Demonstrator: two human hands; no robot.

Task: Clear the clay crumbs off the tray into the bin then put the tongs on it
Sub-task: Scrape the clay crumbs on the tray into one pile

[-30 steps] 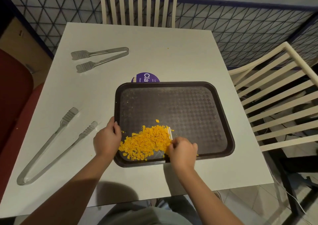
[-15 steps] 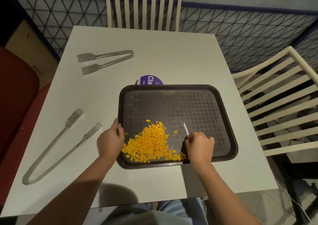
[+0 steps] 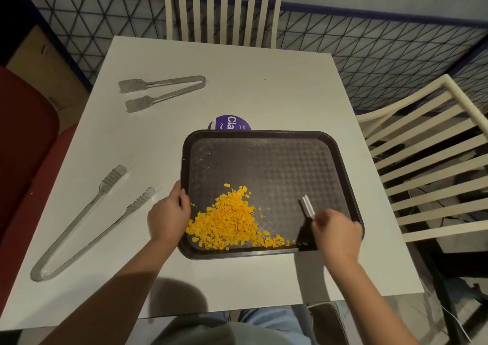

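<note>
A dark textured tray (image 3: 274, 165) lies on the white table (image 3: 237, 86). Orange clay crumbs (image 3: 231, 220) are heaped in its near left corner. My left hand (image 3: 169, 216) grips the tray's left rim beside the heap. My right hand (image 3: 336, 232) is over the tray's near right part, closed on a small scraper (image 3: 306, 207) with a white edge and a dark blade. The scraper stands apart from the heap, to its right. Long metal tongs (image 3: 87, 223) lie on the table left of the tray. Shorter tongs (image 3: 161, 90) lie at the far left. No bin is in view.
A purple clay tub lid (image 3: 229, 123) peeks out behind the tray's far rim. Slatted cream chairs stand at the table's far side (image 3: 221, 12) and right side (image 3: 427, 160). A dark red seat (image 3: 23, 138) is on the left.
My right hand has drawn the scraper away from the crumb heap to the right. The heap and my left hand stay in place. The view has shifted slightly.
</note>
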